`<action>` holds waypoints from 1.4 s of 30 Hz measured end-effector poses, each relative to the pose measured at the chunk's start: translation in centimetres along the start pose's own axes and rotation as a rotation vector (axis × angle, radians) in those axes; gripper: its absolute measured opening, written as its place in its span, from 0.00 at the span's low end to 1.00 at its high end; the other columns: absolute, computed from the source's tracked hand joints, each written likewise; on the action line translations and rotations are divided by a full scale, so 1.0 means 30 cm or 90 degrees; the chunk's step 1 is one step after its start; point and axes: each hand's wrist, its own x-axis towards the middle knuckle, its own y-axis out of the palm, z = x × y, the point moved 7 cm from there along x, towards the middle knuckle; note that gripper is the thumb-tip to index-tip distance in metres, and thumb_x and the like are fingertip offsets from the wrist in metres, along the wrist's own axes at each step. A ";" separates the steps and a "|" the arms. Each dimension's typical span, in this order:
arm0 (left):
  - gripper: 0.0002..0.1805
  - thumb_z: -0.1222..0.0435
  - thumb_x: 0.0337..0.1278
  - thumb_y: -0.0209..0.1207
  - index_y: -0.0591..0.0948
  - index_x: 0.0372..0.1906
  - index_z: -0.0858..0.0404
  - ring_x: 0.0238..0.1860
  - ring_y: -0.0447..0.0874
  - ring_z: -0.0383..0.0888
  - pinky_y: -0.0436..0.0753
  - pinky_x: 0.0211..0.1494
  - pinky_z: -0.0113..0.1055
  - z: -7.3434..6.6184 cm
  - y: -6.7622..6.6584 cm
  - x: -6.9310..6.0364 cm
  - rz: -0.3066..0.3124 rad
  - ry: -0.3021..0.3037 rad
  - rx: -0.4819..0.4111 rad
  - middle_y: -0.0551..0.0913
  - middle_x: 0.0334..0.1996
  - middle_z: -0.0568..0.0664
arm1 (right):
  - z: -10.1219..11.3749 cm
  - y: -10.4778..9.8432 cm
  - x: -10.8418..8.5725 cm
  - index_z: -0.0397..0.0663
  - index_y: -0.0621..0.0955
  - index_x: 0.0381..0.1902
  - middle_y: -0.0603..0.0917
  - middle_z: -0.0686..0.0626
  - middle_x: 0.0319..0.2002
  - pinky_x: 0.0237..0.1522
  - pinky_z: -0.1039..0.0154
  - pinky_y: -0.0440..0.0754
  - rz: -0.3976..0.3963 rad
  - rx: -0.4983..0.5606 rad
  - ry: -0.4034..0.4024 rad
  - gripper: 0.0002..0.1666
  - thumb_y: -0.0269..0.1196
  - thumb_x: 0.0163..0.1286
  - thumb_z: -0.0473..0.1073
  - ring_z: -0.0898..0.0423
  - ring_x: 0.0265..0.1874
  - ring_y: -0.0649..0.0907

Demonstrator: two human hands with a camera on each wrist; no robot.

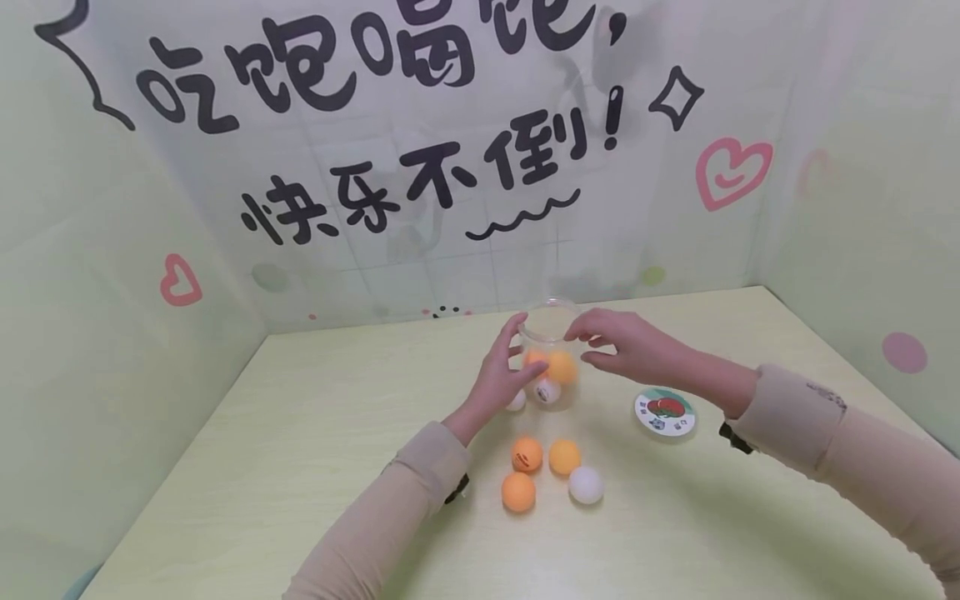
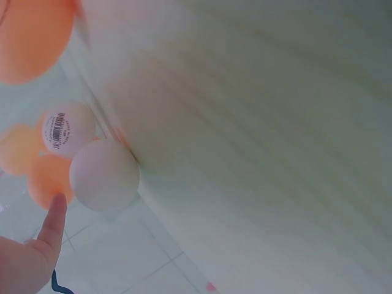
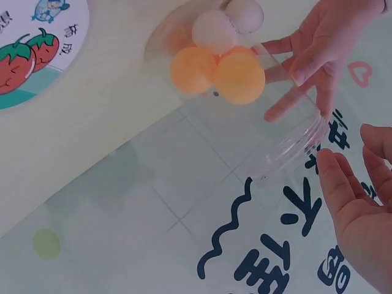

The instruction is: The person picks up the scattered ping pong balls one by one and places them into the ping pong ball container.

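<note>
A clear plastic jar (image 1: 553, 332) stands near the back of the table, with orange (image 1: 562, 367) and white ping-pong balls (image 1: 548, 392) inside. My left hand (image 1: 498, 382) holds the jar's left side, thumb toward the front. In the right wrist view, fingers of that left hand (image 3: 315, 64) lie spread along the clear wall. At the right of the jar's rim is my right hand (image 1: 637, 346), fingers loosely bent with no ball between them. Another white ball (image 1: 516, 402) sits beside the jar, partly behind the left hand.
In front of the jar lie loose ping-pong balls: two orange (image 1: 518, 492), one yellow-orange (image 1: 565, 457) and one white (image 1: 586, 485). A round lid (image 1: 665, 412) with a tomato picture rests on the table (image 1: 300, 450) to the right. A printed curtain (image 1: 420, 275) hangs behind.
</note>
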 end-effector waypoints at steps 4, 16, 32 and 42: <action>0.40 0.63 0.54 0.61 0.54 0.69 0.48 0.59 0.68 0.60 0.80 0.49 0.44 -0.004 -0.001 0.002 0.001 0.007 0.000 0.56 0.68 0.57 | 0.002 0.038 -0.042 0.35 0.76 0.46 0.80 0.42 0.44 0.42 0.58 0.82 0.036 0.026 0.013 0.17 0.62 0.57 0.28 0.49 0.41 0.80; 0.40 0.62 0.54 0.61 0.53 0.69 0.47 0.60 0.67 0.60 0.79 0.50 0.45 -0.006 -0.003 -0.002 0.004 0.004 -0.001 0.56 0.68 0.57 | 0.035 0.210 -0.156 0.44 0.78 0.46 0.77 0.51 0.32 0.27 0.74 0.76 0.150 -0.015 -0.044 0.17 0.65 0.58 0.39 0.66 0.23 0.76; 0.40 0.63 0.54 0.61 0.53 0.69 0.47 0.60 0.67 0.59 0.79 0.51 0.44 -0.011 -0.003 -0.004 0.004 -0.001 -0.008 0.55 0.68 0.57 | 0.038 0.316 -0.232 0.51 0.80 0.43 0.74 0.59 0.31 0.29 0.74 0.74 0.242 -0.008 -0.044 0.14 0.64 0.59 0.48 0.67 0.26 0.73; 0.41 0.62 0.54 0.62 0.53 0.69 0.46 0.60 0.67 0.57 0.79 0.51 0.44 -0.004 -0.002 -0.004 0.004 -0.012 0.001 0.55 0.68 0.56 | 0.031 0.326 -0.234 0.52 0.77 0.40 0.75 0.61 0.32 0.32 0.73 0.75 0.295 0.024 -0.020 0.12 0.65 0.58 0.46 0.66 0.30 0.74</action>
